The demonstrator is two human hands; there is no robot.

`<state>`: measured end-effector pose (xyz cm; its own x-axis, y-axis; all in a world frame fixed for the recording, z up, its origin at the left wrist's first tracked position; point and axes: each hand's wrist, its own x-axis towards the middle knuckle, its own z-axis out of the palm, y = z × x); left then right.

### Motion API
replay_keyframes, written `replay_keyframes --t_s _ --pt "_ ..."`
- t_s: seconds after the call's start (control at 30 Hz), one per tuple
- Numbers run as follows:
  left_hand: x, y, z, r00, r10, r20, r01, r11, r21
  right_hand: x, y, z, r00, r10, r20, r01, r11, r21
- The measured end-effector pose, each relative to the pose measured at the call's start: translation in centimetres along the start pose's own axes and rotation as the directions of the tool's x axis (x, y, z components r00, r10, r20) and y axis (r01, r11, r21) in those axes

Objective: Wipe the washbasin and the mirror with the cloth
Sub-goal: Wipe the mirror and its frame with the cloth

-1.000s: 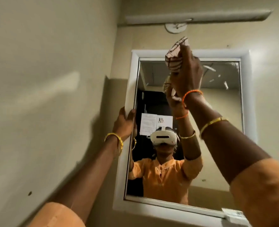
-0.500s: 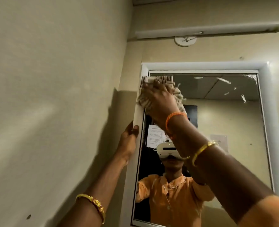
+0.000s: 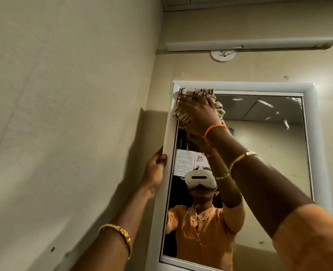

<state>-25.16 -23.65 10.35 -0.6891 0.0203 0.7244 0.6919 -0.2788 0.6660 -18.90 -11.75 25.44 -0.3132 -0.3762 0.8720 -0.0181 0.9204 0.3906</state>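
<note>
- Soft cloth (image 3: 193, 98), light, bunches easily; best palmed flat.
- Right hand (image 3: 197, 116) presses it, fingers spread, on mirror (image 3: 259, 153) top corner.
- Left hand (image 3: 154, 171) grips frame edge.

- Left hand (image 3: 154, 171): bare, no rings to be seen.
- Left forearm: a gold bangle (image 3: 120, 234) with small red and gold ornaments set along its band.
- Left upper arm is out of the picture, so no sleeve shows on that side.
- Right hand (image 3: 197, 114): bare, seen from the back.
- Right wrist: an orange thread band (image 3: 214, 128), thin and twisted.
- Right forearm: a slim gold bangle (image 3: 239, 159) with a small flat clasp on top.
- Right upper arm: a short orange sleeve (image 3: 310, 241) of plain cloth, its hem ending above the elbow.
</note>
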Motion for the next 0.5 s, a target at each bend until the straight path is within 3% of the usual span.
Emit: replay_keyframes --t_s 0.17,0.37,0.5 --pt "-0.2 -0.2 -0.1 1.000 0.018 -0.013 -0.018 0.999 -0.026 -1.4 -2.1 0.6 0.995 0.103 0.002 -0.103 0.993 0.065" --pt "-0.3 -0.2 0.0 0.996 0.084 -0.016 -0.084 0.996 0.028 -10.2 -5.6 4.9 0.999 -0.016 -0.037 0.017 0.999 0.047" --pt "0.0 -0.2 0.1 0.995 0.095 -0.021 -0.094 0.993 0.076 -9.3 -4.1 5.0 0.997 -0.067 -0.031 0.066 0.997 -0.032"
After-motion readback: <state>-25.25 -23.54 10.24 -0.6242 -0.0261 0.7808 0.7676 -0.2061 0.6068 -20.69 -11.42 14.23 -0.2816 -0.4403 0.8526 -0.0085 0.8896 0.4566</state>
